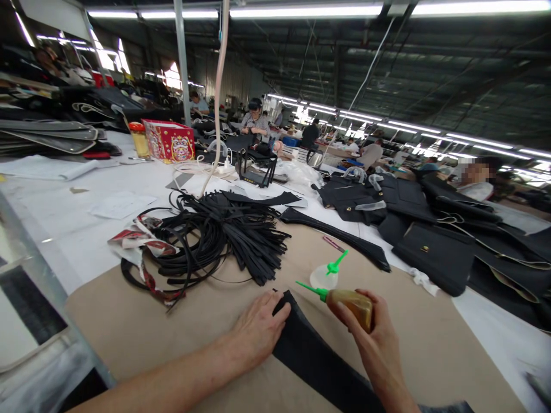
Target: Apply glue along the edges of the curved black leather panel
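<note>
Currently the left hand (258, 332) lies flat on the near end of a black strip (318, 361), its grip spread, with the fingers over the strip's rounded tip and the palm on the brown sheet (430, 344) that covers this part of the bench (64, 218). Just right of that tip the right hand (375, 344) has its grip wrapped around an amber glue bottle (352, 302), tilted so that its green nozzle points left, above the strip's end; whether the nozzle touches the strip cannot be told. Just beyond the strip stands a second, pale bottle (322, 277) with a green spout, apart from both hands. Farther beyond the strip and to its left lies a tangled pile of black straps (224, 232). Beyond and to the right of the strip lies a long curved black piece (340, 236), and farther right a spread of black bags (430, 252). Well beyond the strip, to the left, stand a red box (169, 141) and a jar (139, 139).
</note>
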The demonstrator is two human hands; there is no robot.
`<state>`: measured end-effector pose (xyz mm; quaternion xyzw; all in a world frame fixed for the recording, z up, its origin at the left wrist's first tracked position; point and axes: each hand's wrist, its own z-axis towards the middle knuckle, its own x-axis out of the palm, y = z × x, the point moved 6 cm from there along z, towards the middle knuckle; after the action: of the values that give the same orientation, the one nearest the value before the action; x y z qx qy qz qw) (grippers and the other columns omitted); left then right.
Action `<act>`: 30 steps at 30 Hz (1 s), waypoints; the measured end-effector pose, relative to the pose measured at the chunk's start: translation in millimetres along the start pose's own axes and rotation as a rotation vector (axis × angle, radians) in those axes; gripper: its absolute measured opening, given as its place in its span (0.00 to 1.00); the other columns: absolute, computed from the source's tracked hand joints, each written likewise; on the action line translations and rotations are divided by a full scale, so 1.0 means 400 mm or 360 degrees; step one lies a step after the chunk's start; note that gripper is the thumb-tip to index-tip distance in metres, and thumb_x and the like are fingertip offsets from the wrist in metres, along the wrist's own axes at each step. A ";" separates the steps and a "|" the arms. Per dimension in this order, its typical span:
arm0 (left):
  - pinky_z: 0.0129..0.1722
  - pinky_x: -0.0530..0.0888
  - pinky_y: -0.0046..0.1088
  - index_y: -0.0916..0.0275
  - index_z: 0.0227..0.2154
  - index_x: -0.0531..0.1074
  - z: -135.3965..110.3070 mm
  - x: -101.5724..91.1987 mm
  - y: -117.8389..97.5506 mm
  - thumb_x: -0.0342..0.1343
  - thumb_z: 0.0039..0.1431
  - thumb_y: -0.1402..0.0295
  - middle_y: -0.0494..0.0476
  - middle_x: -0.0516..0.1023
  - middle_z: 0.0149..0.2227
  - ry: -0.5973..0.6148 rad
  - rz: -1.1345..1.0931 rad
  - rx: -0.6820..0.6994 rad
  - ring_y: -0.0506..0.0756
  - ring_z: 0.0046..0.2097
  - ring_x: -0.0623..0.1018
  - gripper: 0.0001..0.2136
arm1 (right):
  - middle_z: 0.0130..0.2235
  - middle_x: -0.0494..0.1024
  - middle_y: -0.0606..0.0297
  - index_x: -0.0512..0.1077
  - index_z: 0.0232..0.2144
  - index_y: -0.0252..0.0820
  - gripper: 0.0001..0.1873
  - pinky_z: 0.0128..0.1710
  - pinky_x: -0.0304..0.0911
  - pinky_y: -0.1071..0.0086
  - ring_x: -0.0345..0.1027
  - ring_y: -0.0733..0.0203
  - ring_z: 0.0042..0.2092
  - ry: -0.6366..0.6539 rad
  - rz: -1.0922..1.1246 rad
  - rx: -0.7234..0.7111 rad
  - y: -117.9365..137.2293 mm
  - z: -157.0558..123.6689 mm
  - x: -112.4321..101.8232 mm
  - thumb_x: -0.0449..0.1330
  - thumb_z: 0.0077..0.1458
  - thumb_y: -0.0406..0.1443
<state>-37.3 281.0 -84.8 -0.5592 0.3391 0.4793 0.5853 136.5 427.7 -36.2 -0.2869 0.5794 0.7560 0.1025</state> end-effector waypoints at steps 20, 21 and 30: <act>0.60 0.66 0.43 0.58 0.56 0.64 0.002 0.002 -0.001 0.48 0.64 0.72 0.62 0.64 0.61 0.0059 0.0016 -0.0042 0.63 0.62 0.64 0.18 | 0.43 0.73 0.64 0.64 0.47 0.48 0.32 0.43 0.64 0.60 0.69 0.51 0.42 0.0147 -0.0033 -0.0120 0.001 -0.013 0.024 0.61 0.47 0.59; 0.60 0.66 0.43 0.58 0.56 0.64 0.002 0.002 -0.001 0.48 0.64 0.72 0.62 0.64 0.61 0.0054 0.0022 -0.0040 0.63 0.62 0.65 0.18 | 0.43 0.73 0.63 0.64 0.47 0.48 0.32 0.43 0.64 0.60 0.69 0.51 0.43 0.0179 -0.0022 -0.0134 0.003 -0.015 0.030 0.62 0.47 0.59; 0.60 0.67 0.44 0.58 0.57 0.64 0.001 0.002 -0.003 0.48 0.64 0.73 0.62 0.63 0.61 0.0051 0.0029 -0.0042 0.63 0.62 0.65 0.19 | 0.43 0.73 0.63 0.64 0.47 0.47 0.32 0.42 0.63 0.60 0.69 0.51 0.41 0.0027 -0.0063 -0.0129 0.001 -0.004 0.009 0.61 0.47 0.59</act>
<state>-36.0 281.5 -85.2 -0.5714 0.3471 0.4800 0.5679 133.6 425.5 -38.1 -0.3087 0.5433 0.7741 0.1010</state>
